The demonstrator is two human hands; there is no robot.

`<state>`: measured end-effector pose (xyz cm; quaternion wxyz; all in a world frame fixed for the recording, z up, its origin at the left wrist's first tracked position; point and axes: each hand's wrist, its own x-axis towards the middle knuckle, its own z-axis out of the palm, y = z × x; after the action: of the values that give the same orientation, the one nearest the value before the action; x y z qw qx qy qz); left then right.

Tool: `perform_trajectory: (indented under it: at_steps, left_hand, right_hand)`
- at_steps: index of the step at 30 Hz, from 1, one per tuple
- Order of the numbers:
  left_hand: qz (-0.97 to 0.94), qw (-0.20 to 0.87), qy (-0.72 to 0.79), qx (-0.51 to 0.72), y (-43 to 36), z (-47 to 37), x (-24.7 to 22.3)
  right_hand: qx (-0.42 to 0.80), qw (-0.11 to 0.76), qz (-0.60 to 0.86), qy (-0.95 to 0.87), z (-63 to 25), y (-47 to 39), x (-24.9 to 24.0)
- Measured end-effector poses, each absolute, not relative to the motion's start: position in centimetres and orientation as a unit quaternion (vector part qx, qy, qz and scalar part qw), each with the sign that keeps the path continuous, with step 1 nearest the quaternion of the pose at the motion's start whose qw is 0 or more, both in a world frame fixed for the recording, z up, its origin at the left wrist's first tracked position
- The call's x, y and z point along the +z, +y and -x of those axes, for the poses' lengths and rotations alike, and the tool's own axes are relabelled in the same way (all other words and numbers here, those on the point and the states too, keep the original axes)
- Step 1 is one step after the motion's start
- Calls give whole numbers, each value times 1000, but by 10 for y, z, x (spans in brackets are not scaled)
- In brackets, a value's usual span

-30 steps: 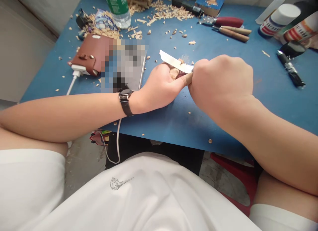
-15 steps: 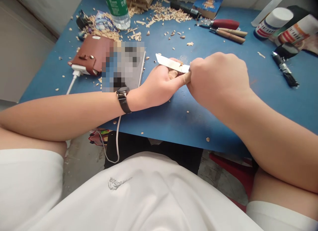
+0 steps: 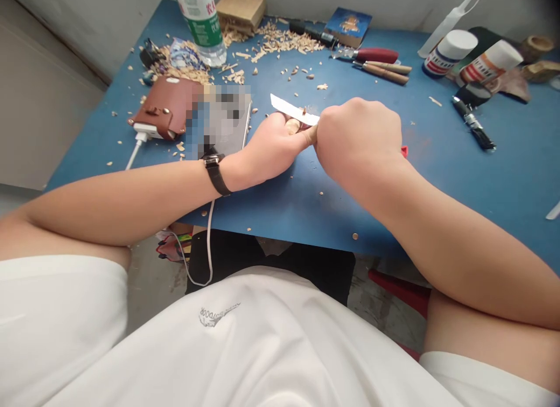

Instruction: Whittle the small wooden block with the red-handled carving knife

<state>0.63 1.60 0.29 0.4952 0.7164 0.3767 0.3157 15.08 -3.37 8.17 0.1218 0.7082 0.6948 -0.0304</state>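
Left hand (image 3: 272,149) clasping pale rounded wooden piece (image 3: 292,126); right hand (image 3: 359,136) gripping flat silver blade (image 3: 289,108); cutting apparently progressing, remainder unclear.

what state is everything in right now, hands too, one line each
left hand, closed around wood piece
wood piece, mostly hidden
right hand, closed around knife
knife, blade exposed, handle mostly hidden
plastic bottle, upright, top out of view
white-capped bottles, caps on
white cable, plugged into white block
wood shavings, scattered loose
wooden-handled tools, lying down, unheld
black watch, worn
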Motion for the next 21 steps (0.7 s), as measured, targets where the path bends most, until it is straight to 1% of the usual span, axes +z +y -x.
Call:
perform_trajectory:
  at_steps: [3,6,9,12,16,18,21]
  left_hand:
    - [-732,501,347,304,30,-1,-12]
    - [-742,505,298,326,44,2,-27]
    - [-741,502,295,336,49,0,-36]
    - [-724,482,332,365,45,-6,-38]
    - [-684,409,413,442,38,-11,-43]
    - [-673,426,400,453,38,-9,-46]
    - [-649,493,369,446,39,-2,-44]
  right_hand:
    - [-16,119,-680,724,-158,-32,81]
    - [0,108,-677,728,-165,-30,79]
    - [11,96,-675,731,-167,-28,76]
    - [8,81,-685,724,-164,-25,73]
    - [-36,100,-708,698,-157,-24,72]
    - [-36,91,-716,692,-158,-24,74]
    - [-30,64,-722,689,-165,-23,80]
